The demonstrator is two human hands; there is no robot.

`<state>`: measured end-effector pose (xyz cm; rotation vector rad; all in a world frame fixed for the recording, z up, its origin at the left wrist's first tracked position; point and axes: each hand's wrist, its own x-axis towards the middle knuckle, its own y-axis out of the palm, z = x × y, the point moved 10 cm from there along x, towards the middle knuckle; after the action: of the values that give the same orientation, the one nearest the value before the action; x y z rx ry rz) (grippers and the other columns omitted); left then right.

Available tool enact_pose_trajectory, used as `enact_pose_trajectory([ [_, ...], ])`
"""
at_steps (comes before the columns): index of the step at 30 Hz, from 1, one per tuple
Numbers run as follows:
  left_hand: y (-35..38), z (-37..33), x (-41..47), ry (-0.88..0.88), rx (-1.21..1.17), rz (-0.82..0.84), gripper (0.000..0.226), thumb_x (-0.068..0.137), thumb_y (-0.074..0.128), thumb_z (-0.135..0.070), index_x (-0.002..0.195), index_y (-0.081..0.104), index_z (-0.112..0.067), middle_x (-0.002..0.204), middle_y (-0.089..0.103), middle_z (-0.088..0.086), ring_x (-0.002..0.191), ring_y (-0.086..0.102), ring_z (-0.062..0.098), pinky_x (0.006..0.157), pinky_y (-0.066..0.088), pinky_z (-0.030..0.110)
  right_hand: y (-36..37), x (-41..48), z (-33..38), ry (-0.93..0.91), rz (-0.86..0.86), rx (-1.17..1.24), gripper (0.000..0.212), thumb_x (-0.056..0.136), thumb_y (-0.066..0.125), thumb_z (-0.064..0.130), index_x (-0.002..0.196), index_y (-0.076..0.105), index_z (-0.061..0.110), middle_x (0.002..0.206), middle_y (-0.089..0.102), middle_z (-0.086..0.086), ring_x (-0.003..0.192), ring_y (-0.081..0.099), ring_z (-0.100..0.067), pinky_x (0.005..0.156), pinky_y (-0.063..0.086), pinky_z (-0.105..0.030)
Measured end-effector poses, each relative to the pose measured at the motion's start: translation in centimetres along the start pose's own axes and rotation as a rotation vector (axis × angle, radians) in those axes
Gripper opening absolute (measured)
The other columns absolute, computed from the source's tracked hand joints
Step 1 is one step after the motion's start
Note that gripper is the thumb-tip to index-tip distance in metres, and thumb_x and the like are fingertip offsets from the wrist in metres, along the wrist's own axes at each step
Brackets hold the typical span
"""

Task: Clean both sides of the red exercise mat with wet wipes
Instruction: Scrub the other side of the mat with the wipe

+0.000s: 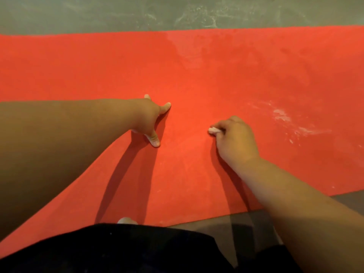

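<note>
Seemingly mid-scrub, the right hand [236, 138] is pressing a balled wipe [214, 131] — fingers curled round it — onto the mat [197, 75] lying on the floor [118, 14], the left hand [151, 119] bracing, fingers spread; the white smears [285, 117] rightward are probably waiting next.

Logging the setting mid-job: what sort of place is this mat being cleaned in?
Likely an indoor room, at floor level; beyond that, unclear. The red mat lies flat on a grey hard floor with whitish smears; the left hand presses it, the right hand pinches a wipe.
</note>
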<state>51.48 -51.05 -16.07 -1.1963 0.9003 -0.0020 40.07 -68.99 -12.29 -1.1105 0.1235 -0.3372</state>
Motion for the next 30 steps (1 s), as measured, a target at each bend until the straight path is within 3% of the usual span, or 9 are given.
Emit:
enact_pose_trajectory([
  [2, -0.3, -0.2, -0.2, 0.002, 0.014, -0.012, 0.133, 0.06, 0.083, -0.055, 0.151, -0.013, -0.034, 0.152, -0.012, 0.033, 0.134, 0.038, 0.041, 0.102, 0.039, 0.035, 1.7, -2.0, 3.4, -0.064, 0.048, 0.037, 0.017, 0.082, 0.059, 0.006, 0.088, 0.074, 0.012, 0.089, 0.059, -0.009, 0.087, 0.058, -0.028, 0.077, 0.037, -0.029],
  [5, -0.3, -0.4, -1.1, 0.013, 0.001, -0.035, 0.128, 0.063, 0.081, -0.056, 0.152, -0.007, -0.031, 0.154, -0.006, 0.033, 0.136, 0.034, 0.039, 0.101, 0.038, 0.033, 6.0, -8.2, 12.0, -0.395, 0.362, 0.143, 0.019, 0.086, 0.058, 0.009, 0.092, 0.075, 0.016, 0.094, 0.058, -0.004, 0.088, 0.058, -0.023, 0.078, 0.043, -0.032],
  [7, -0.3, -0.6, -2.2, 0.042, -0.014, -0.08, 0.119, 0.067, 0.077, -0.058, 0.154, 0.001, -0.03, 0.156, 0.002, 0.03, 0.136, 0.035, 0.037, 0.101, 0.037, 0.031, 6.5, -10.1, 13.6, -0.507, 0.458, 0.18, 0.021, 0.086, 0.059, 0.01, 0.097, 0.074, 0.019, 0.096, 0.059, -0.002, 0.089, 0.058, -0.019, 0.079, 0.043, -0.028],
  [9, 0.2, -0.6, -3.5, 0.073, -0.023, -0.119, 0.105, 0.074, 0.071, -0.059, 0.154, 0.01, -0.029, 0.157, 0.007, 0.025, 0.138, 0.034, 0.036, 0.105, 0.034, 0.032, 5.6, -7.9, 10.6, -0.395, 0.408, 0.153, 0.021, 0.086, 0.059, 0.011, 0.097, 0.074, 0.021, 0.096, 0.06, -0.001, 0.092, 0.059, -0.019, 0.082, 0.043, -0.027],
  [12, 2.4, 0.1, -5.7, 0.079, -0.046, -0.091, 0.093, 0.08, 0.067, -0.057, 0.153, 0.014, -0.034, 0.161, 0.003, 0.013, 0.142, 0.024, 0.038, 0.114, 0.028, 0.038, 1.7, -3.5, 2.7, -0.029, 0.177, 0.008, 0.019, 0.085, 0.059, 0.011, 0.093, 0.074, 0.019, 0.097, 0.065, -0.007, 0.094, 0.061, -0.026, 0.076, 0.041, -0.029],
  [14, 3.9, 0.5, -6.9, 0.078, -0.069, -0.05, 0.091, 0.081, 0.067, -0.053, 0.152, 0.012, -0.036, 0.161, -0.001, 0.008, 0.145, 0.015, 0.037, 0.116, 0.024, 0.04, 0.2, -2.0, 1.1, 0.085, 0.176, -0.08, 0.015, 0.087, 0.06, 0.016, 0.094, 0.073, 0.016, 0.1, 0.069, -0.012, 0.095, 0.062, -0.029, 0.071, 0.041, -0.029],
  [20, 6.0, 0.8, -10.1, 0.019, -0.091, 0.053, 0.091, 0.085, 0.066, -0.047, 0.153, 0.005, -0.036, 0.161, -0.007, 0.012, 0.145, 0.013, 0.04, 0.116, 0.022, 0.039, -1.3, -1.4, 7.5, 0.041, 0.175, 0.079, 0.013, 0.084, 0.067, 0.022, 0.094, 0.072, 0.014, 0.098, 0.071, -0.011, 0.094, 0.062, -0.026, 0.062, 0.031, -0.024],
  [25, 3.5, 0.5, -13.9, 0.08, -0.072, 0.039, 0.07, 0.087, 0.067, -0.037, 0.148, 0.034, -0.028, 0.147, 0.044, 0.003, 0.131, 0.044, 0.021, 0.099, 0.035, 0.024, -2.6, -3.2, 8.6, 0.088, 0.222, 0.115, 0.009, 0.087, 0.065, 0.024, 0.085, 0.07, 0.016, 0.093, 0.071, -0.01, 0.077, 0.058, -0.022, 0.057, 0.028, -0.024],
  [30, -0.4, 1.0, -13.4, 0.076, -0.086, -0.057, 0.065, 0.088, 0.065, -0.041, 0.145, 0.04, -0.024, 0.146, 0.046, 0.004, 0.132, 0.043, 0.022, 0.102, 0.035, 0.026, -3.7, -3.4, 10.0, 0.068, 0.255, 0.054, 0.017, 0.088, 0.064, 0.027, 0.082, 0.069, 0.012, 0.092, 0.071, -0.014, 0.085, 0.064, -0.027, 0.059, 0.038, -0.028],
])
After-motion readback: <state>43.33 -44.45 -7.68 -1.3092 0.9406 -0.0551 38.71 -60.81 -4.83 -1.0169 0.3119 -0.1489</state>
